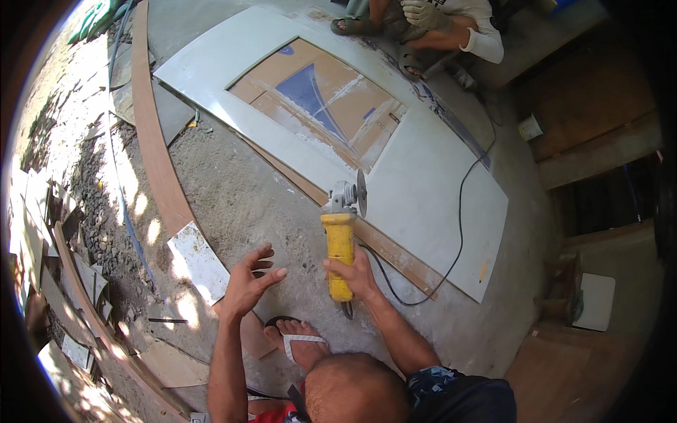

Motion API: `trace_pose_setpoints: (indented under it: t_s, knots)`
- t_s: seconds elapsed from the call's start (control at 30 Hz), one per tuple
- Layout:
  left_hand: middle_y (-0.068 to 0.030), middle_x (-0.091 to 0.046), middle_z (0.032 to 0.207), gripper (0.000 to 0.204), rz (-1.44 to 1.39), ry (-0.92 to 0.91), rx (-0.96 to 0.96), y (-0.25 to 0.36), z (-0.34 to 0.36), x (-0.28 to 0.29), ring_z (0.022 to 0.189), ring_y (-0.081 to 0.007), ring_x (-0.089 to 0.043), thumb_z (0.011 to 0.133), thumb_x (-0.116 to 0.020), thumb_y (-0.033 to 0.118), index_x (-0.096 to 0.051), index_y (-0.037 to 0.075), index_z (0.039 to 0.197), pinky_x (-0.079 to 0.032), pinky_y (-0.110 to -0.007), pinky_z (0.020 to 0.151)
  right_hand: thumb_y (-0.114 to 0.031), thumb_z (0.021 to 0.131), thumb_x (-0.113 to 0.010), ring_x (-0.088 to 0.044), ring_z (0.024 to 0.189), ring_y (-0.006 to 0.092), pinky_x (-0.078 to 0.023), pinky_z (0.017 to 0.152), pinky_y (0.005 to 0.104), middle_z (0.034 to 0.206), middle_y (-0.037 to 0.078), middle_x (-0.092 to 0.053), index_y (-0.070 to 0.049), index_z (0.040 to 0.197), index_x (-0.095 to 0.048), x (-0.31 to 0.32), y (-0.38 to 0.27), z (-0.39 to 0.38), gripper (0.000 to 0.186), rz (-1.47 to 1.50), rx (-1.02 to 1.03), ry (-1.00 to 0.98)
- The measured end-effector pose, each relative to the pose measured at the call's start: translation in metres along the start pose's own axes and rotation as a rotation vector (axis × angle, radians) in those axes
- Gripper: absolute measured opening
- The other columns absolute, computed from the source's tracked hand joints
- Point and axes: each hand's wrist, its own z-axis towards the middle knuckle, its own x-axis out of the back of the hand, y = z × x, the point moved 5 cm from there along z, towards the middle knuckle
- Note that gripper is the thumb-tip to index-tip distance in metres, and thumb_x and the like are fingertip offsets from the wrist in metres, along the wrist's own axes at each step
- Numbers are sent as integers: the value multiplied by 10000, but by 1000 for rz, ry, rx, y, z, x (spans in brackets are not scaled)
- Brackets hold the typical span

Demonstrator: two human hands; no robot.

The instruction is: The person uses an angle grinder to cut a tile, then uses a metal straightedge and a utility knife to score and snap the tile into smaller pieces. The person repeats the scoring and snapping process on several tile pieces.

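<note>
A large white panel (441, 197) lies flat above a concrete floor (218, 169), with cardboard (310, 99) showing through its rectangular opening. At the panel's near edge, the person's right hand (361, 276) grips a yellow angle grinder (340, 243) around its body, metal head and disc pointing toward the panel. The left hand (248, 283) is empty, fingers spread, left of the grinder on the panel's near side. A black cable (462, 204) crosses the panel's right part. Beyond its far edge, another person's gloved hand (425, 13) shows; a white tub (529, 127) sits to its right.
</note>
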Motion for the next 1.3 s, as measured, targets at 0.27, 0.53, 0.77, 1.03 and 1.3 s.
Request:
trace_pose_setpoints:
  t_s: [0.27, 0.53, 0.77, 1.03, 1.3]
  knots:
    - [-293, -721, 1332, 774, 357, 457, 60, -14, -52, 242, 1175, -349, -739, 901, -867, 342, -595, -132, 1448, -578, -433, 1026, -356, 732, -895, -745, 930, 378, -598, 845, 489, 1042, 223, -750, 41, 1164, -645, 183, -49, 99, 639, -645, 115, 772]
    - [-260, -762, 1053, 702, 909, 492, 138, -43, -137, 325, 962, -378, -756, 785, -909, 338, -690, -101, 1286, -592, -449, 868, -368, 693, -873, -756, 1047, 429, -617, 910, 492, 1147, 284, -750, 88, 1224, -661, 287, -59, 176, 731, -794, -115, 1045]
    - [-268, -764, 1054, 666, 1096, 289, 456, -54, -243, 337, 889, -361, -769, 762, -911, 306, -706, -88, 1258, -592, -455, 784, -425, 731, -843, -694, 1192, 456, -599, 1020, 517, 1315, 306, -658, 54, 1309, -616, 297, -62, 190, 784, -843, -245, 1045]
    - [-245, -776, 1061, 679, 934, 364, 540, -53, -288, 317, 861, -337, -786, 780, -903, 237, -672, -83, 1333, -610, -437, 785, -489, 721, -874, -743, 1136, 414, -591, 1000, 470, 1254, 257, -744, 55, 1283, -662, 293, -64, 184, 810, -763, -229, 1055]
    - [-286, -764, 1194, 691, 814, 247, 553, -75, -256, 265, 943, -346, -803, 826, -893, 248, -658, -75, 1389, -635, -439, 832, -468, 770, -899, -708, 1197, 449, -566, 1053, 500, 1322, 313, -690, 64, 1406, -523, 289, -58, 165, 910, -676, -156, 951]
